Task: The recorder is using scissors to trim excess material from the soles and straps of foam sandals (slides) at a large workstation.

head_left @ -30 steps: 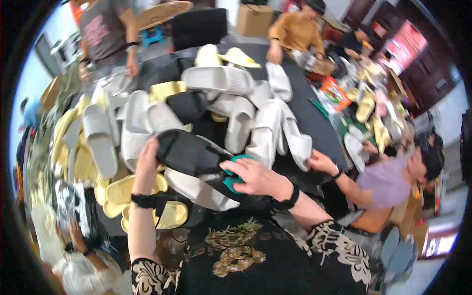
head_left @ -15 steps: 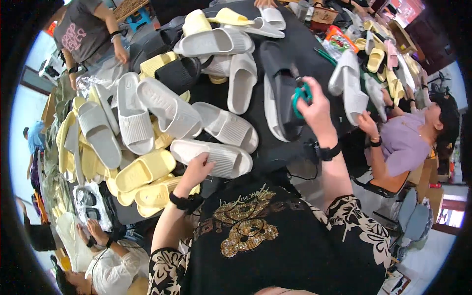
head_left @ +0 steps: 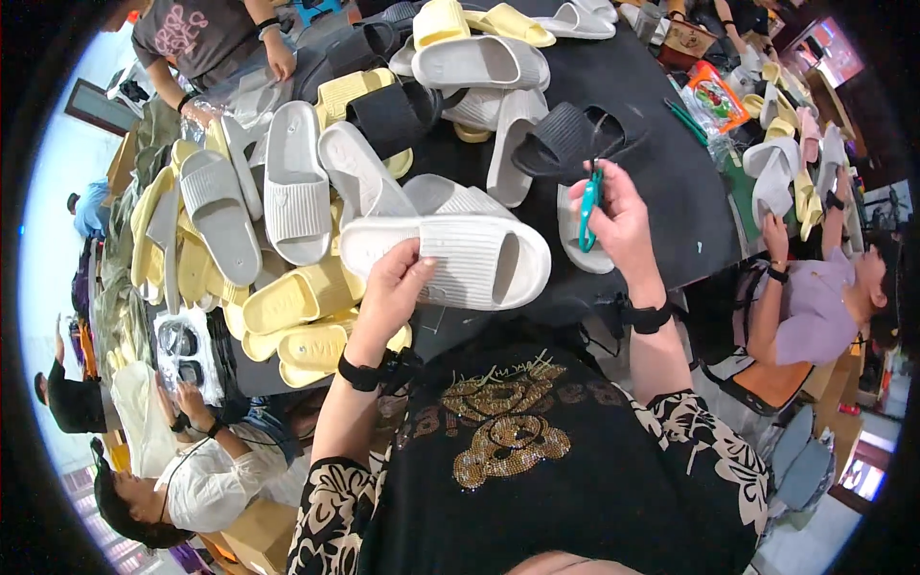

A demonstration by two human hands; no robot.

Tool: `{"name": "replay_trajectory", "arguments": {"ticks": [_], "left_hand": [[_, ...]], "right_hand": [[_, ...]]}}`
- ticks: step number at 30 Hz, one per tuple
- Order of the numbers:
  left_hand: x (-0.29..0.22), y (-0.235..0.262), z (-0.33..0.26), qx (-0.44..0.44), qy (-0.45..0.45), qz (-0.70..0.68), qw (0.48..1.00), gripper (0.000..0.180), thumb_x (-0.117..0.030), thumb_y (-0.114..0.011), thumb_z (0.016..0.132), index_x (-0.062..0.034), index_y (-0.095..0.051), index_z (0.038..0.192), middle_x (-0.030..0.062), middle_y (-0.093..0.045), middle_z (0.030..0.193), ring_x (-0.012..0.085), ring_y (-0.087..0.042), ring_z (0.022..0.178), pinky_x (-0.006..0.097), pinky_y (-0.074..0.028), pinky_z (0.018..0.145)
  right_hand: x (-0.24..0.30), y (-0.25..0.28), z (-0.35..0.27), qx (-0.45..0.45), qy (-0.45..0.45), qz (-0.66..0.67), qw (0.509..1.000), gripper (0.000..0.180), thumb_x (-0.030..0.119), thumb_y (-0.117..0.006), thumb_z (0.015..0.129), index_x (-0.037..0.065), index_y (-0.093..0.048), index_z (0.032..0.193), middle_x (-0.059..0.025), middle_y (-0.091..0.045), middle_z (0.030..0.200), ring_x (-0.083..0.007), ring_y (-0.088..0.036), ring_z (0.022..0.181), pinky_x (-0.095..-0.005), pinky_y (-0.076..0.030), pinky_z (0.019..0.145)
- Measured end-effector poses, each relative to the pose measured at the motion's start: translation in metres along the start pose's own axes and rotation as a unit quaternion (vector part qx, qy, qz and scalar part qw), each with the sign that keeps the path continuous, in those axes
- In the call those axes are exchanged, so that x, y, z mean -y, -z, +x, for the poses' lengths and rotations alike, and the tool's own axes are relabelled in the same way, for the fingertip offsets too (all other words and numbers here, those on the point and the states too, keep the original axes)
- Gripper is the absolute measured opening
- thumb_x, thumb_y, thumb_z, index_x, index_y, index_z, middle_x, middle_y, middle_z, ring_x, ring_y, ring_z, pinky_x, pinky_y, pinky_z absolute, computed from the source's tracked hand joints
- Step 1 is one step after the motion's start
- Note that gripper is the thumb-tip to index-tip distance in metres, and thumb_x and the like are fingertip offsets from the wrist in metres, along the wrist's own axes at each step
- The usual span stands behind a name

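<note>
My left hand (head_left: 391, 289) grips a pale grey slide slipper (head_left: 484, 251) by its side, thumb on the ribbed strap, raised above the table's near edge. Teal-handled scissors (head_left: 588, 213) are in my right hand (head_left: 621, 218), seen nearly edge-on with the blades pointing away from me. Just beyond their tips lies a black slide slipper (head_left: 561, 141); whether the blades touch it I cannot tell. Another pale slide (head_left: 575, 251) rests on the table beside my right hand, partly covered by it. A grey slide (head_left: 460, 196) lies behind the held slipper, half hidden.
Grey and yellow slides (head_left: 292, 297) are heaped on the left of the black table (head_left: 661, 206), with more slides (head_left: 479, 62) at the back. A person in purple (head_left: 829, 297) handles slippers at right. Others work at the far left and lower left, near clear plastic wrapping (head_left: 184, 345).
My left hand has lifted the pale slide off the table and brought it rightward. The black slide now lies farther back, turned crosswise. The scissors have turned edge-on in my right hand.
</note>
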State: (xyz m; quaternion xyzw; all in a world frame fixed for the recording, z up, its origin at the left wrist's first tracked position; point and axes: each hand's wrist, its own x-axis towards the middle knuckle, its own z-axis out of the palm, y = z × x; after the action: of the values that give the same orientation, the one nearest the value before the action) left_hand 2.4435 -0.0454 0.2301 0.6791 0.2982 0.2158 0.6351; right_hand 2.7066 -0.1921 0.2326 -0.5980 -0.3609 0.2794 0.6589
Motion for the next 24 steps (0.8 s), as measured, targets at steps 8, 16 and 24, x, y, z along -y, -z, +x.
{"name": "replay_trajectory", "arguments": {"ticks": [8, 16, 24], "left_hand": [[-0.024, 0.045, -0.014, -0.111, -0.006, -0.019, 0.994, 0.028, 0.000, -0.053, 0.087, 0.0046, -0.057, 0.115, 0.0011, -0.062, 0.097, 0.0071, -0.054, 0.087, 0.021, -0.044, 0.078], [0.004, 0.079, -0.032, -0.160, -0.009, 0.258, 0.953, 0.030, -0.002, -0.053, 0.076, 0.0027, -0.063, 0.104, 0.0081, -0.063, 0.082, 0.0109, -0.056, 0.071, 0.024, -0.045, 0.065], [-0.004, 0.086, -0.049, -0.152, -0.058, 0.338, 0.927, 0.030, -0.003, -0.053, 0.070, 0.0015, -0.064, 0.097, 0.0126, -0.057, 0.074, 0.0232, -0.056, 0.068, 0.032, -0.044, 0.060]], "right_hand": [[-0.008, -0.022, -0.025, 0.171, -0.177, 0.189, 0.951, 0.044, 0.017, -0.062, 0.088, 0.003, -0.045, 0.126, -0.0054, -0.059, 0.084, -0.0110, -0.057, 0.067, -0.0254, -0.050, 0.061], [-0.019, -0.058, -0.029, 0.351, -0.118, -0.029, 0.928, 0.057, 0.020, -0.070, 0.079, 0.002, -0.044, 0.127, -0.0016, -0.052, 0.088, -0.0105, -0.051, 0.080, -0.0270, -0.046, 0.073], [-0.021, -0.099, -0.022, 0.342, 0.122, -0.404, 0.840, 0.052, 0.018, -0.066, 0.069, 0.006, -0.049, 0.117, -0.0156, -0.054, 0.091, -0.0333, -0.056, 0.084, -0.0424, -0.046, 0.076]]}}
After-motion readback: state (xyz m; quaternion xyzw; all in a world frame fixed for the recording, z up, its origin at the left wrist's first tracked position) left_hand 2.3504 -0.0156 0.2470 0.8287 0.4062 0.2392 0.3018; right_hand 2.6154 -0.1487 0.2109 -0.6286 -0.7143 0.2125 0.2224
